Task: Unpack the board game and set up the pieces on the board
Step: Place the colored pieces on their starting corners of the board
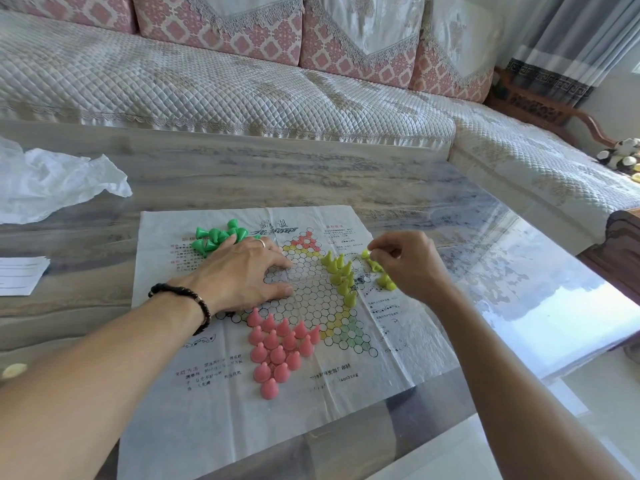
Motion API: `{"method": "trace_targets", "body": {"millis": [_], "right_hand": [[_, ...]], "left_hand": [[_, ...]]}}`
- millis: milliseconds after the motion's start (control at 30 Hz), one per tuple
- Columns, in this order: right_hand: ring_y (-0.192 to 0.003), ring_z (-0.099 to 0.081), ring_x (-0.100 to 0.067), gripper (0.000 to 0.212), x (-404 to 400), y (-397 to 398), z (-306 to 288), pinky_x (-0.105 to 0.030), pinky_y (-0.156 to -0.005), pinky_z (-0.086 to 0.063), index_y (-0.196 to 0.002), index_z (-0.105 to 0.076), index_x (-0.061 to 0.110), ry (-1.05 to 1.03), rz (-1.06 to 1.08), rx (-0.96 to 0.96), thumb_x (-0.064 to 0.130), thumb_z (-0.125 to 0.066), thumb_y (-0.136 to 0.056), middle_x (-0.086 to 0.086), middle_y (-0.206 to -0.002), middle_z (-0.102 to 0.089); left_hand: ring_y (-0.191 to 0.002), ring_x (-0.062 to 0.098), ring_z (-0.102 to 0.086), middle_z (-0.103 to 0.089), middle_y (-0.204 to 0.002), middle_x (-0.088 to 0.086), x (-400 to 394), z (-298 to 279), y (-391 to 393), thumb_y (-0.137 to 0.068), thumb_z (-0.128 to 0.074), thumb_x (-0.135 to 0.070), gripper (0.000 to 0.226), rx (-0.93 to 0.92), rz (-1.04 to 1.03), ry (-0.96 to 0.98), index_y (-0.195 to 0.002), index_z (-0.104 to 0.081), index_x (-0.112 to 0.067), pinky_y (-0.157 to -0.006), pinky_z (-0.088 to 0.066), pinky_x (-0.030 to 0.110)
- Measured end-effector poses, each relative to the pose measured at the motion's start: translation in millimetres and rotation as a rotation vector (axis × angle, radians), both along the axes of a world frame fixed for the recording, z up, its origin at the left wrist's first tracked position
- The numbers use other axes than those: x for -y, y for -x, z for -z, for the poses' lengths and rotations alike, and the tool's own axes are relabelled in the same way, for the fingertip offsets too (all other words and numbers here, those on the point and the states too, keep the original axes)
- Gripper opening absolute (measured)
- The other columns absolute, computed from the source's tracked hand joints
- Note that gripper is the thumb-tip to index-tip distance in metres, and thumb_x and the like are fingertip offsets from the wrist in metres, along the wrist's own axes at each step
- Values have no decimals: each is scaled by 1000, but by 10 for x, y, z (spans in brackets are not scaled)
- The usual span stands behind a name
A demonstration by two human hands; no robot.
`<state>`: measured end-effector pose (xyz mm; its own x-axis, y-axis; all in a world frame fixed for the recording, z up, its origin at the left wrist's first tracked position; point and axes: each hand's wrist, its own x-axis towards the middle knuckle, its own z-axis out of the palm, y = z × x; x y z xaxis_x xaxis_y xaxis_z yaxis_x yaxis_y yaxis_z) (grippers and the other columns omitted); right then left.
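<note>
the right grip [398, 261] pinches one small yellow pawn [366, 253] by its narrow top, light, hard and easily tipped, just beside the loose yellow ones, while the left grip [242, 271] lies flat, pinning the thin paper board [311, 393] to the counter [311, 174].

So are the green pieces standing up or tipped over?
Mostly tipped. The green pieces lie in a heap beside the left hand, off the grid.

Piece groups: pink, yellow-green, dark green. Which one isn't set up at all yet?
The dark green pieces: a loose heap, several tipped over, off the grid behind the left hand. The pink pieces stand upright in rows.
</note>
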<state>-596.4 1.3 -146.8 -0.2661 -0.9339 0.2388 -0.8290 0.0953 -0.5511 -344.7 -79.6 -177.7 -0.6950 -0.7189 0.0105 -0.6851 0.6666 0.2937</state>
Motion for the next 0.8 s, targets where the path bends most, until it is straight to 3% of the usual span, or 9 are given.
{"method": "trace_targets", "body": {"millis": [67,233,333,433,667,800], "right_hand": [[-74,-65,-1,16,57,69,-20,-13,-71,-51,-93,-76,15,1,70,-51,7,-64,-85,7,-84,-72],[-89,-66,-16,23,181,116,4,-39,-83,-56,-104,-73,16,-109,78,-210,16,-67,-82,1,-96,-73],[-94,-64,-17,34,235,55,19,-41,-86,-54,-115,-68,16,-200,16,-323,21,-70,-82,2,-99,-70],[-102,-64,-20,29,306,30,67,-46,-93,-49,-111,-71,19,-263,8,-417,18,-68,-82,2,-106,-72],[-111,-51,-19,20,303,42,62,-44,-97,-36,-107,-68,21,-209,14,-403,24,-66,-88,5,-105,-68],[-87,-64,-15,20,183,-8,-61,-39,-85,-53,-102,-70,14,-142,-76,-257,24,-70,-85,0,-93,-70]], "left_hand": [[-132,11,-36,-41,-142,-11,3,3,1,-82,-53,-64,56,1,0,-1,-132,-50,-37,-115,-10,44],[-132,11,-37,-42,-142,-11,13,8,5,-82,-51,-65,57,15,1,2,-132,-50,-38,-115,-11,44],[-132,11,-36,-42,-142,-11,14,14,0,-82,-53,-65,58,9,2,-3,-132,-50,-37,-115,-11,44],[-132,11,-36,-42,-142,-11,13,7,0,-82,-53,-63,58,4,4,-6,-133,-50,-35,-115,-11,43],[-133,12,-35,-41,-143,-10,8,-2,-2,-82,-53,-63,58,1,2,-15,-133,-50,-36,-115,-11,45],[-133,12,-35,-41,-143,-11,7,-5,3,-82,-53,-64,58,7,3,-11,-132,-50,-36,-115,-10,44]]}}
